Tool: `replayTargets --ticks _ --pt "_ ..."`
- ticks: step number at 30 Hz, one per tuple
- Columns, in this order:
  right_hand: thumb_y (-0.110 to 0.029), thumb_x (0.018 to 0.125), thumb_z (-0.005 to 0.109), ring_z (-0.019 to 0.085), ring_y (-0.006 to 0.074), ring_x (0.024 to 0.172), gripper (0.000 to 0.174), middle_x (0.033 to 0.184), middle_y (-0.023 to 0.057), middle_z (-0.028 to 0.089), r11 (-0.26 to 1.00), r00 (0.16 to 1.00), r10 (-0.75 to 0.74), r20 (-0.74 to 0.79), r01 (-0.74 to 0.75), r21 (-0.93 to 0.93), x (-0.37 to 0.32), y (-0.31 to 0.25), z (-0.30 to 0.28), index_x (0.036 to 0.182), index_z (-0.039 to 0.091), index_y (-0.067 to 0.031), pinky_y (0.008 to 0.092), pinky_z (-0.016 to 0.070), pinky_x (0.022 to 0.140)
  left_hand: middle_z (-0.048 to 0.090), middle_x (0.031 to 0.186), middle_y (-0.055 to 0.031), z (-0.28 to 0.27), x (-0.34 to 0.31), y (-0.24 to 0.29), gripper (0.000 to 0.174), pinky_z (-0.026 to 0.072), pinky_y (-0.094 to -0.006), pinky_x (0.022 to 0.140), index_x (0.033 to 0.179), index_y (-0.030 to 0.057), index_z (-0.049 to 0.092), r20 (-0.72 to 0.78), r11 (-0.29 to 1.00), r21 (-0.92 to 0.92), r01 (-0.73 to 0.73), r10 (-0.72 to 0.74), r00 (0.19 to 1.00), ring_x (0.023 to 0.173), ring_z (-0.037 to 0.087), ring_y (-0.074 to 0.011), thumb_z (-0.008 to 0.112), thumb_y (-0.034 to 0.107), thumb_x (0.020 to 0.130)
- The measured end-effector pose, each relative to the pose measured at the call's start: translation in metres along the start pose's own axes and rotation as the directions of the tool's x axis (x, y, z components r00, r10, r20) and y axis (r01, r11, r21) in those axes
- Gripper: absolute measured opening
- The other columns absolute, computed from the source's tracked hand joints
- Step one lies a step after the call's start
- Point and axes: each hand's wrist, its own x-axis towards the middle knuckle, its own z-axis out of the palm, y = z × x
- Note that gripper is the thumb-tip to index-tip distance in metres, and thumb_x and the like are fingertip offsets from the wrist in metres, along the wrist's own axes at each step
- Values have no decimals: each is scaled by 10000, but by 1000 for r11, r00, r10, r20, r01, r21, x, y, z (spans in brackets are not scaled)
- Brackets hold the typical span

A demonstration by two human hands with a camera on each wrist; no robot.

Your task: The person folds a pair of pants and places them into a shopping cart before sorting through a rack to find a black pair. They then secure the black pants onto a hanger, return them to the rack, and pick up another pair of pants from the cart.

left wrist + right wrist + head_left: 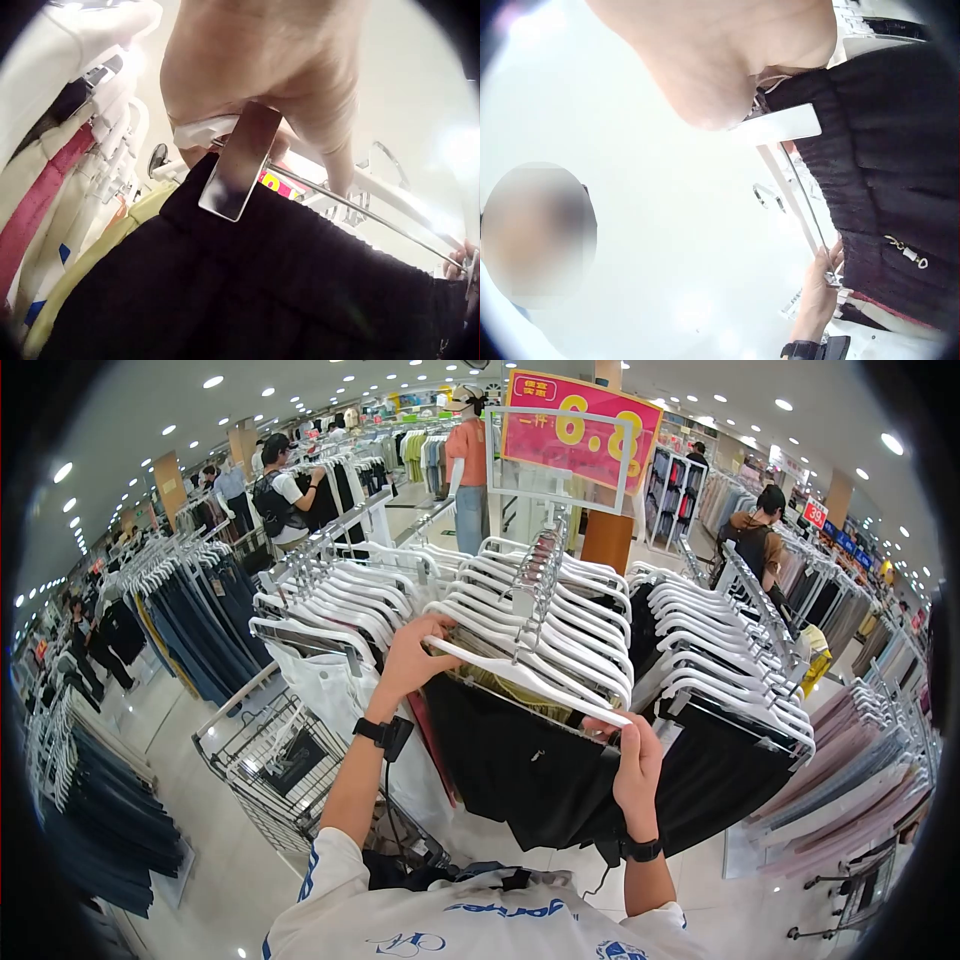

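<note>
The left hand point(408, 660) has its fingers curled round one end of a white plastic hanger point(520, 678). The right hand point(637, 760) grips the other end, with thumb and fingers closed on it. The hanger is long, thin and smooth. Its long axis goes straight from one hand to the other, and in the head view it slopes down from the left hand to the right hand.

Just under the left hand a flat, bright metal clip point(238, 161) of rectangular shape bites the top edge of a black garment point(520, 780). A thin metal rod point(360, 208) runs from this clip toward the right hand. The garment hangs down between and below both hands. Its cloth is dark and matte, with fine ribs at the top edge.

Just beyond the hands is a rack point(545, 575) packed closely with similar white hangers. Below the left hand stands a wire cart point(265, 760). Far beyond the hands, a pink sign point(580, 425) with yellow digits rises above the rack.
</note>
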Motion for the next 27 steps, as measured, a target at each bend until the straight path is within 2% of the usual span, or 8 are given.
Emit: replayTargets --ticks 7,10,14,16,18,19,20,27 --pt "-282 1094 398 524 111 835 429 893 42 637 981 999 -51 -3 49 -190 25 20 -18 1181 673 36 255 420 786 701 1087 -116 2 10 8 315 481 -321 842 751 -2 551 -6 999 50 16 -16 1000 968 638 -199 840 68 646" --pt "-277 1093 401 515 104 827 424 892 32 631 990 998 -60 9 61 -124 34 37 -20 1190 679 29 252 411 770 700 1079 -116 1 16 11 318 477 -315 830 742 -3 547 12 989 70 129 -130 991 959 635 -195 845 71 659" --pt "-277 1092 404 511 102 824 416 877 28 620 984 999 -26 31 31 -173 36 35 -18 1168 678 27 251 404 749 686 1078 -124 2 19 -3 310 470 -319 843 741 -2 544 16 992 60 114 -115 993 969 630 -206 840 45 661" --pt "-275 1089 402 531 117 836 415 976 74 673 979 999 20 41 -11 -202 32 30 -15 1166 672 31 263 429 777 673 1098 -127 2 17 -17 315 463 -321 859 752 -2 542 24 995 63 72 -74 997 999 623 -220 839 41 655" --pt "-272 1085 398 556 130 848 418 1136 127 696 980 994 -88 59 97 -176 30 30 -8 1168 673 31 275 450 814 659 1119 -130 3 12 -25 321 456 -323 875 763 -2 541 30 997 66 34 -36 999 1029 615 -233 838 37 648" --pt "-276 1081 398 573 140 866 422 1267 168 669 984 996 -57 74 68 -163 27 30 -10 1167 672 32 286 462 846 639 1132 -127 4 11 -26 328 448 -324 884 782 -1 540 18 998 69 1 -2 1000 1036 599 -242 835 38 645" --pt "-276 1081 398 573 140 866 422 1267 168 669 984 996 -54 75 65 -163 27 28 -9 1167 672 32 286 462 846 618 1145 -124 5 8 -27 336 440 -325 892 801 0 539 7 997 72 -29 29 1000 1042 583 -251 833 38 642" --pt "-296 1081 410 517 107 813 418 905 39 631 973 1000 -19 -20 14 -229 15 26 -9 1164 668 22 263 408 744 563 1035 -92 12 1 -23 322 429 -314 862 836 12 529 -29 1000 1 -24 24 999 970 547 -235 805 39 672"
